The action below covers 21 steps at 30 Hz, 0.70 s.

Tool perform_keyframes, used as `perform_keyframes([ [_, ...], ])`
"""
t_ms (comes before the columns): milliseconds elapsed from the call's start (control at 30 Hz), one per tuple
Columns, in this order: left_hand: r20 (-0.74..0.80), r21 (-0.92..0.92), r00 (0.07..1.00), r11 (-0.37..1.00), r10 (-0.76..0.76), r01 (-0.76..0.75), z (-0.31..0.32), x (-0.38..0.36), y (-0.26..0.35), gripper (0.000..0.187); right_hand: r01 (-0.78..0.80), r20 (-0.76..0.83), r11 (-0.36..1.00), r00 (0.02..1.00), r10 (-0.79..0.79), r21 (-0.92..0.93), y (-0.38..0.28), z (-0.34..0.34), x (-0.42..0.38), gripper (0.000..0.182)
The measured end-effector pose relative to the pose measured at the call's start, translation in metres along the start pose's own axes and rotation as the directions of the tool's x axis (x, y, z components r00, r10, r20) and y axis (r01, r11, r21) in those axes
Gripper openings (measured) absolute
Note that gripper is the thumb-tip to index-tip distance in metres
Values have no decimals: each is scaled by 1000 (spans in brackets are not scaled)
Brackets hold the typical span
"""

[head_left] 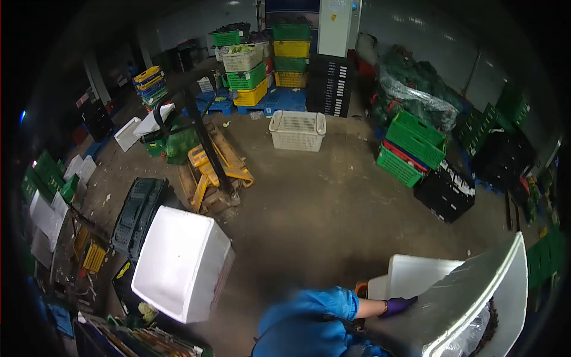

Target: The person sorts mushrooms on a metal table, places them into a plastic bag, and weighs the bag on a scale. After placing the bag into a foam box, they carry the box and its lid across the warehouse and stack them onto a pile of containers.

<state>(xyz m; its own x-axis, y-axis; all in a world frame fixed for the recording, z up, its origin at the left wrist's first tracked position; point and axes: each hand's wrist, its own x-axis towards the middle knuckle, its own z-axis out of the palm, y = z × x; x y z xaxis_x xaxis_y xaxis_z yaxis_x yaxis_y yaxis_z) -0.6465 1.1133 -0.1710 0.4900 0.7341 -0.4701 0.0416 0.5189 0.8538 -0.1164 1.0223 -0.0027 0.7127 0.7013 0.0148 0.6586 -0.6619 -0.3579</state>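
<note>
Left hand (401,305): at white panel (452,300), can't tell if you're gripping
Right hand: out of shot, fingers unknown
Clear plastic (474,334): panel's right, partly hidden

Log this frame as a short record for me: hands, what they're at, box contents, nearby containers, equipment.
Hand in view: purple-gloved hand, apparently the left, at the side of a large white box; grip unclear
Other hand: not in view
Box contents: clear plastic; the rest is hard to tell
Open floor: pale slatted crate
Picture's left: white container
Equipment: yellow pallet jack
</note>
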Motion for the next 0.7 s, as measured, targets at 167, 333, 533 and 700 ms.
perform_keyframes([
  [167,132,-181,991,983,8,16,-139,-33,50,63,115,33,988,993,-113,-102,-153,46,26,38],
  [333,-278,-21,944,982,176,-189,-249,-40,60,63,268,111,951,961,-253,-156,-305,129,83,39],
  [533,-540,313,726,902,426,-297,-379,16,77,56,445,74,890,895,-440,-97,-475,243,173,47],
  [700,-561,165,716,903,416,-396,-491,108,105,45,514,69,856,857,-510,-55,-674,346,243,53],
])
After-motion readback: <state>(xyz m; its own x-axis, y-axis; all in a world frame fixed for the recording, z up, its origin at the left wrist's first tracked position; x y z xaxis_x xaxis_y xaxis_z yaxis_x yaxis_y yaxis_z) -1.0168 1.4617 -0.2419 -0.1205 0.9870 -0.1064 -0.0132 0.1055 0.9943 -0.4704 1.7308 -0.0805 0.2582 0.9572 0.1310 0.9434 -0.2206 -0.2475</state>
